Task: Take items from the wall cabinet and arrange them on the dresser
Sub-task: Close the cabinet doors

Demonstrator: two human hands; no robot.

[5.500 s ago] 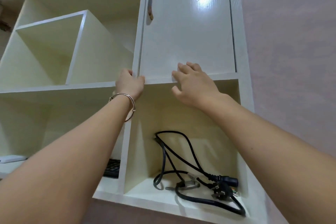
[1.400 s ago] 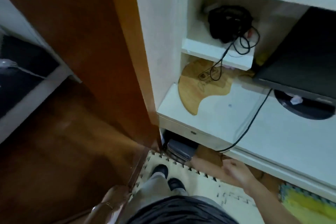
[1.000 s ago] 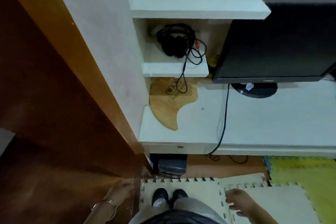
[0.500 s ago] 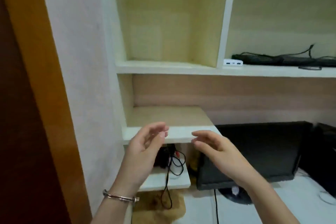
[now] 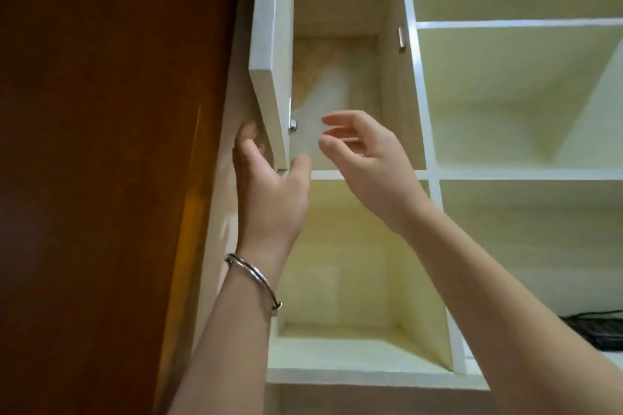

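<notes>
I look up at the cream wall cabinet [image 5: 418, 101]. Its left door [image 5: 269, 54] stands swung open, seen edge-on. My left hand [image 5: 269, 192], with a metal bangle on the wrist, grips the door's bottom corner, fingers behind it and thumb in front. My right hand [image 5: 364, 152] hovers open in front of the opened compartment [image 5: 337, 91], fingers spread and holding nothing. From this low angle no item shows inside that compartment.
A dark brown wooden panel [image 5: 111, 162] fills the left side. An open cubby [image 5: 357, 283] sits below the opened compartment, with more open shelves [image 5: 526, 94] to the right. Black cables [image 5: 596, 330] lie on the lower right shelf.
My view swung up from the floor and desk to the wall cabinet. Both hands rose; the left one took hold of the door, which now stands open.
</notes>
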